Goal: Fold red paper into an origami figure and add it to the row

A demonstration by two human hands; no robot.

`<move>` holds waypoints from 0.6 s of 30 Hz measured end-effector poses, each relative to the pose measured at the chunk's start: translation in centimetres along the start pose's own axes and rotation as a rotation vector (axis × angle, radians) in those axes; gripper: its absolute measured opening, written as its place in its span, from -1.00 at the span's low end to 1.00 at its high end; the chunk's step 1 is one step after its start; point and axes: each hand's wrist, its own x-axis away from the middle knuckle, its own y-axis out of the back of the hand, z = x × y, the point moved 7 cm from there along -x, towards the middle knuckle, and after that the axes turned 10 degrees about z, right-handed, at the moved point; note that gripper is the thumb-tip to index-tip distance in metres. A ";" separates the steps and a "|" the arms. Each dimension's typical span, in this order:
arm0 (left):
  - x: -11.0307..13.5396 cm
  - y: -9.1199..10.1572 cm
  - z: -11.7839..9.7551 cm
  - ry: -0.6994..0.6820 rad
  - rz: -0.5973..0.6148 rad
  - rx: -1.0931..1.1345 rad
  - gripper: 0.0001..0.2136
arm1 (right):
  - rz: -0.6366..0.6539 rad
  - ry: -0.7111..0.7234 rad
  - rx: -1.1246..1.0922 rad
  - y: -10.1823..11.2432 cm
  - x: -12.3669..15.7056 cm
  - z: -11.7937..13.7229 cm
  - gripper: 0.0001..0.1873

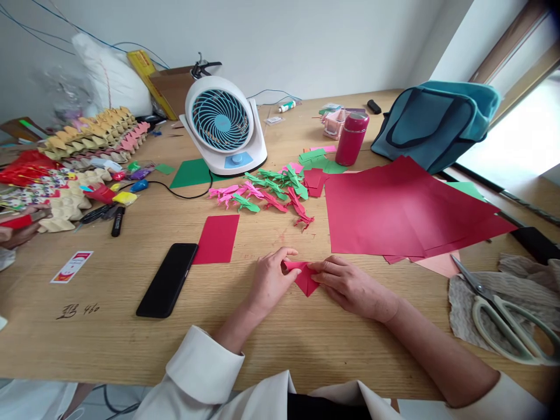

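A small piece of red paper [307, 284], folded to a downward point, lies on the table between my hands. My left hand [273, 280] pinches its upper left part between thumb and fingers. From the other side, my right hand [343, 283] has its fingers pressed together on the paper's right edge. Beyond my hands lies a cluster of folded paper figures [271, 189] in green, pink and red. A flat red paper rectangle [219, 239] rests to the left, partly beside the black phone [167, 280].
Large red sheets [371, 210] spread at the right, near scissors [494, 303] on a crumpled cloth. A white fan [223, 125], red flask [352, 139] and blue bag [433, 125] stand behind. Egg trays [65, 204] and another person's hand [26, 233] are at far left.
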 end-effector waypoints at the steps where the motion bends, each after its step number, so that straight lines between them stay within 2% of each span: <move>1: 0.0 -0.1 -0.1 -0.010 -0.007 0.004 -0.75 | -0.002 0.001 -0.002 0.0 0.0 0.0 -0.74; 5: 0.2 -0.3 -0.5 -0.060 -0.008 -0.011 -0.93 | 0.004 0.000 0.006 0.1 -0.1 0.1 -0.74; 18: 0.2 -0.3 -0.7 -0.056 -0.027 -0.062 -0.90 | 0.006 -0.037 0.022 0.3 -0.2 0.4 -0.75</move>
